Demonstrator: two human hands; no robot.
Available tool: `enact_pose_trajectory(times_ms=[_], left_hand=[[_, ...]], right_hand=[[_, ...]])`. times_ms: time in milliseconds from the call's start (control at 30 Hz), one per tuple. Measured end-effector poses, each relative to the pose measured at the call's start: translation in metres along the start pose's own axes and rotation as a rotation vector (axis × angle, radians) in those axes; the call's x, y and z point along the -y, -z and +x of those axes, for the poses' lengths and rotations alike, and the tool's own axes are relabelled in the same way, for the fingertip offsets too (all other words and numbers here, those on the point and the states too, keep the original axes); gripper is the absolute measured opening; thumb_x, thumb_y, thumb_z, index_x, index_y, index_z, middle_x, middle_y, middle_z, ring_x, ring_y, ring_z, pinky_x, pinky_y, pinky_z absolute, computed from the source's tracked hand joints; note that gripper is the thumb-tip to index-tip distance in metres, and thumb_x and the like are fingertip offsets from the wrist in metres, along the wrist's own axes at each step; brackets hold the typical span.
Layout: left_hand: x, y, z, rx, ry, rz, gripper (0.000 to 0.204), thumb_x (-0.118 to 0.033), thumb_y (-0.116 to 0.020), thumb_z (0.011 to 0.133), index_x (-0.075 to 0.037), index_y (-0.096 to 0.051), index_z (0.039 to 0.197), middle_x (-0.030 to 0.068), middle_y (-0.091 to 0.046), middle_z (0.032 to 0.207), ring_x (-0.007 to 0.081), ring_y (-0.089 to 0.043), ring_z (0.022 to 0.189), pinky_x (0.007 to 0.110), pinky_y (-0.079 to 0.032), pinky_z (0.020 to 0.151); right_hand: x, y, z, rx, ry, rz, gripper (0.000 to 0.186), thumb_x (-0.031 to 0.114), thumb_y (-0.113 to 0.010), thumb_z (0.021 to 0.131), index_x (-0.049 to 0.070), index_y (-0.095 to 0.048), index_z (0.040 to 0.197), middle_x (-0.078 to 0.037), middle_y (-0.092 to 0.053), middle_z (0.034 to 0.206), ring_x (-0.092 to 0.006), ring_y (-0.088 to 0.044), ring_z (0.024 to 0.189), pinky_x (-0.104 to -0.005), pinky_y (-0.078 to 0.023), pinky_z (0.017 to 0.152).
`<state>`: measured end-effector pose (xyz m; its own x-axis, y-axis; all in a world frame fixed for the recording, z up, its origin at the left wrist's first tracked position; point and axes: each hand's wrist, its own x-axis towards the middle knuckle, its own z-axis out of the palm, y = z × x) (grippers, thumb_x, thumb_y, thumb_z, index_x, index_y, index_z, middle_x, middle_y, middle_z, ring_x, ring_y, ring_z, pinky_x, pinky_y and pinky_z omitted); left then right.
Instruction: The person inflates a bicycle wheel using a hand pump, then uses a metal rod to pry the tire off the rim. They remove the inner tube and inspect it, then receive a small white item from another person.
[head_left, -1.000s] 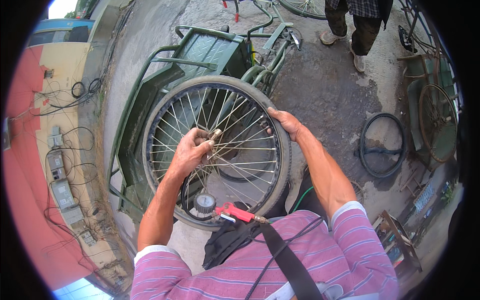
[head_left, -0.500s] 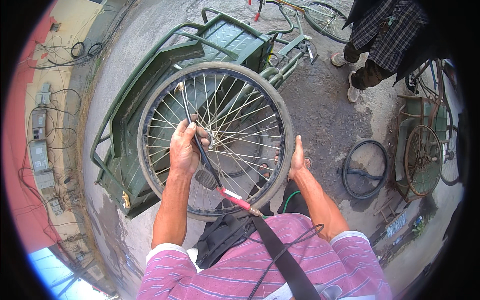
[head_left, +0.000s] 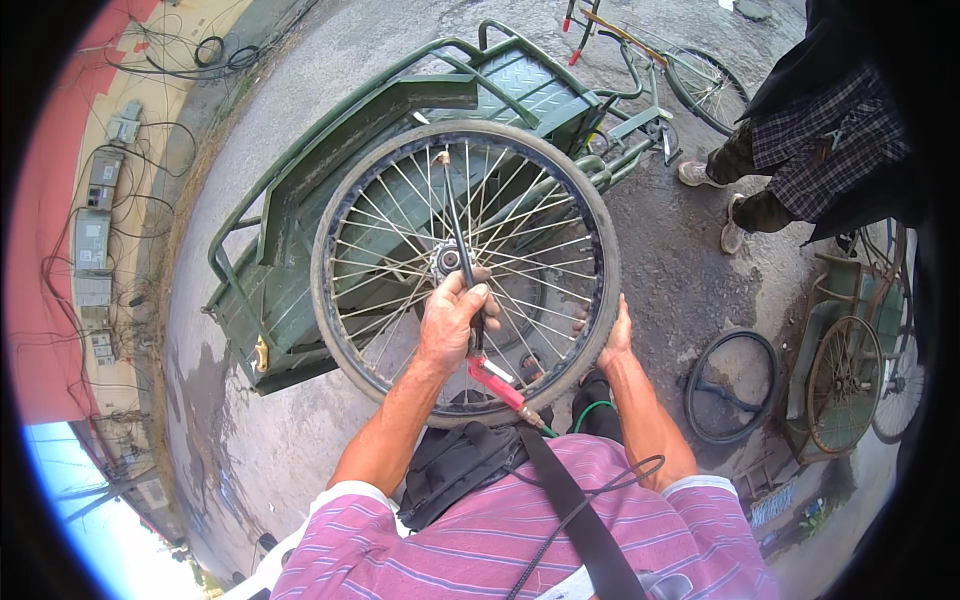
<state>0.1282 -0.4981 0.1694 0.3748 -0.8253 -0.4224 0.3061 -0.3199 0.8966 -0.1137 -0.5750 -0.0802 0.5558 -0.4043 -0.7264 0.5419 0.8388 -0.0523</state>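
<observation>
My left hand (head_left: 455, 320) is closed around the black hose (head_left: 455, 215) of a red inflator tool (head_left: 496, 384), just below the hub of a spoked bicycle wheel (head_left: 448, 257). The hose runs up to a brass end (head_left: 441, 157) at the inside of the rim near the top, where the valve is. My right hand (head_left: 613, 333) holds the tyre's right side from the edge, some fingers behind it. A green air line (head_left: 596, 405) leads from the tool near my black bag (head_left: 450, 470). The gauge is hidden.
A green cargo tricycle (head_left: 290, 260) lies beyond the wheel. At the upper right stand another person's legs (head_left: 760, 180), with a bicycle (head_left: 705, 85) behind. A loose tyre (head_left: 730, 385) and a rusty cart with wheels (head_left: 845, 370) are to the right. A wall with wires (head_left: 120, 200) is left.
My left hand has moved from the brass fitting down onto the hose, whose end now sits near the rim's top. The inflator has swung upright. The view has turned, and the other person appears nearer.
</observation>
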Motion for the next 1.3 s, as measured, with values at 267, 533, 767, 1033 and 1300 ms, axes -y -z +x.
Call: enact_pose_trajectory(times_ms=[267, 533, 767, 1033, 1300], left_hand=[[-0.003, 0.009, -0.006, 0.117, -0.012, 0.007, 0.037, -0.018, -0.061, 0.106, 0.004, -0.053, 0.135, 0.0067, -0.066, 0.087, 0.0136, -0.065, 0.074, 0.028, -0.057, 0.068], [-0.006, 0.029, -0.019, 0.187, -0.077, 0.071, 0.035, -0.017, -0.057, 0.108, 0.005, -0.053, 0.136, 0.0065, -0.065, 0.087, 0.0116, -0.064, 0.072, 0.027, -0.056, 0.065], [-0.005, 0.039, -0.027, 0.171, -0.082, 0.032, 0.035, -0.016, -0.058, 0.108, 0.004, -0.054, 0.136, 0.0058, -0.066, 0.087, 0.0112, -0.064, 0.071, 0.026, -0.054, 0.066], [-0.011, 0.062, -0.045, 0.133, -0.138, 0.025, 0.035, -0.018, -0.060, 0.108, 0.003, -0.054, 0.135, 0.0066, -0.068, 0.086, 0.0118, -0.066, 0.072, 0.027, -0.055, 0.067], [-0.002, 0.080, -0.051, 0.174, -0.133, -0.112, 0.034, -0.014, -0.060, 0.107, 0.004, -0.054, 0.136, 0.0074, -0.067, 0.090, 0.0117, -0.065, 0.075, 0.028, -0.056, 0.069]], right_hand=[[-0.019, 0.005, -0.015, -0.022, -0.047, 0.055, 0.092, 0.085, -0.028, 0.095, 0.001, -0.065, 0.104, -0.011, -0.062, 0.079, -0.0289, -0.060, 0.069, -0.0469, -0.052, 0.064], [-0.038, -0.009, -0.029, -0.090, 0.051, -0.059, 0.083, 0.083, -0.037, 0.092, 0.004, -0.063, 0.102, -0.004, -0.055, 0.070, -0.0240, -0.055, 0.064, -0.0421, -0.049, 0.060], [-0.040, -0.006, -0.025, -0.125, 0.116, -0.051, 0.080, 0.081, -0.033, 0.097, 0.006, -0.061, 0.105, -0.007, -0.058, 0.074, -0.0255, -0.056, 0.065, -0.0465, -0.051, 0.061], [-0.071, -0.014, -0.047, -0.187, 0.189, -0.087, 0.073, 0.072, -0.035, 0.100, 0.004, -0.061, 0.104, -0.008, -0.061, 0.086, -0.0261, -0.056, 0.073, -0.0440, -0.050, 0.068], [-0.087, -0.042, -0.063, -0.270, 0.196, -0.220, 0.066, 0.075, -0.034, 0.097, 0.012, -0.054, 0.092, -0.006, -0.053, 0.085, -0.0297, -0.054, 0.078, -0.0540, -0.048, 0.071]])
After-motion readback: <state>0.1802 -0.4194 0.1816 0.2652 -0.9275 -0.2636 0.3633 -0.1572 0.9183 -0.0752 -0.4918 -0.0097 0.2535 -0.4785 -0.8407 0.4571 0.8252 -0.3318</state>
